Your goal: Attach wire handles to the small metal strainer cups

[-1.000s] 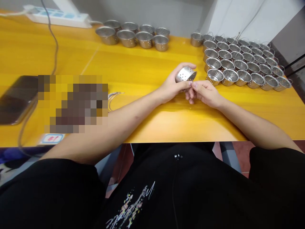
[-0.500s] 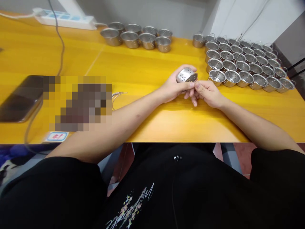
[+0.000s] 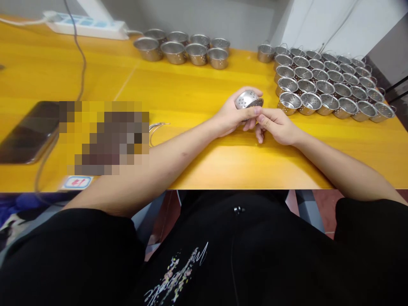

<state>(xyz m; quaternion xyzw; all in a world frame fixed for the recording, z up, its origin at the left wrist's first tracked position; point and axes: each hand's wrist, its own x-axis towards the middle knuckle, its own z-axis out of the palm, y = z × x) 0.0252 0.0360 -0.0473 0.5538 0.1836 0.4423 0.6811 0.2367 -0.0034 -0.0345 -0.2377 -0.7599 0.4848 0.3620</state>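
Observation:
My left hand grips a small perforated steel cup, tilted on its side with its holed bottom toward me, just above the yellow table. My right hand meets it from the right, thumb and forefinger pinched at the cup's rim; whether they hold a wire piece I cannot tell. A few thin wire handles lie on the table to the left of my left forearm.
Several finished cups with wire handles stand in rows at the right. Several plain cups cluster at the back middle. A phone lies at the left, with a cable and a power strip behind it.
The cup has tipped slightly in my left hand, and my right fingers have shifted a little along its rim. Both hands stay in the same spot.

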